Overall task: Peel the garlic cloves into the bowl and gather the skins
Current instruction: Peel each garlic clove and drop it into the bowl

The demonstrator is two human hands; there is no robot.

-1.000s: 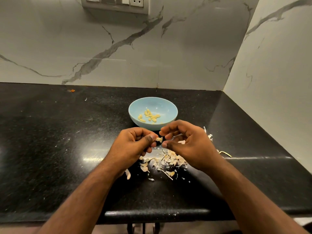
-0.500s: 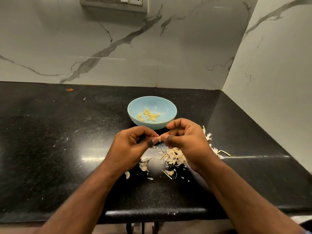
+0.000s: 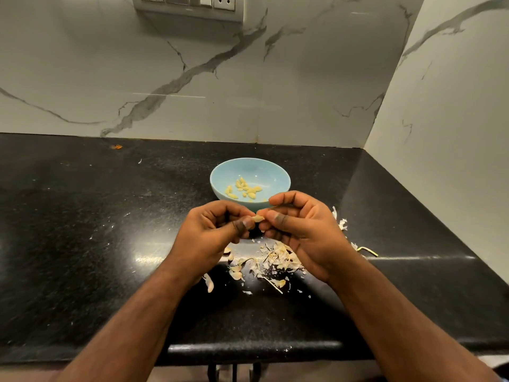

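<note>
One small garlic clove (image 3: 258, 218) pinched between both thumbs and fingertips, held in the air just in front of the bowl's near rim. Left hand (image 3: 217, 232) curled, thumb pressed against the clove's left end; right hand (image 3: 300, 230) curled too, thumb and forefinger closed on its right end. Both hands meeting above the counter, knuckles facing up.

Directly below and slightly nearer: a loose pile of skins (image 3: 275, 261), pale and papery, scattered on the black countertop (image 3: 82, 244), a few stray bits lying apart toward the front edge. More skins (image 3: 340, 220) just beside the right hand, near a thin yellowish stalk (image 3: 367, 250).

Behind the hands: light blue bowl (image 3: 249, 168), upright, with a small heap of peeled cloves (image 3: 243, 188) resting in its bottom.

Farther out: white marble-patterned wall (image 3: 220, 92) meeting a side wall at the right corner, switch panel (image 3: 187, 4) at the top, small orange speck (image 3: 116, 146) at the back left of the counter.
</note>
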